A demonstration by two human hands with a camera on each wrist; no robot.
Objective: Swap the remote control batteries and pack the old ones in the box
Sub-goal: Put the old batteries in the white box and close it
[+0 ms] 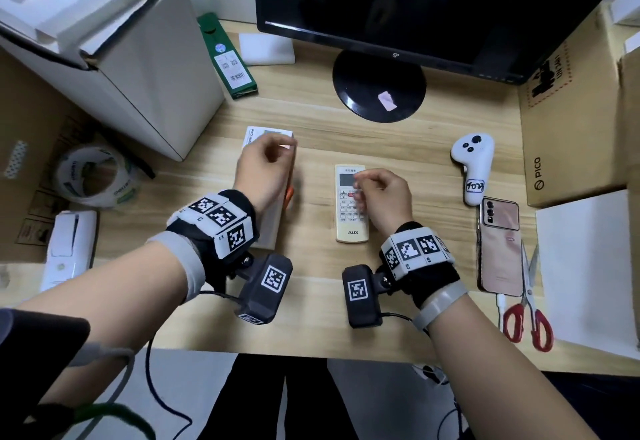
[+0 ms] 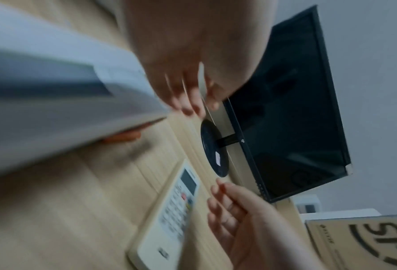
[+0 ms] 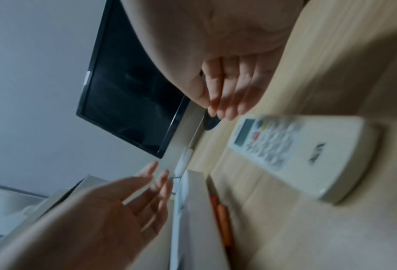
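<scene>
A white AUX remote [image 1: 351, 218] lies face up in the middle of the wooden desk, also seen as the remote [image 2: 169, 215] and the remote [image 3: 297, 155]. To its left lies a flat white box [image 1: 273, 228], with orange batteries [image 1: 290, 193] against its right side; these batteries [image 3: 223, 219] lie beside the box [image 3: 193, 228]. My left hand [image 1: 273, 152] hovers over the box's far end, fingers relaxed and holding nothing. My right hand [image 1: 367, 183] hovers over the remote's upper half, fingers loosely bent and empty. Both wrist views are blurred.
A black monitor [image 1: 415, 6] on a round base [image 1: 379, 86] stands behind. A tape roll [image 1: 91, 176] and a large white carton [image 1: 114, 58] are at the left. A white controller [image 1: 472, 166], phone [image 1: 498, 249], red scissors [image 1: 528, 311] and cardboard boxes [image 1: 568, 128] are at the right.
</scene>
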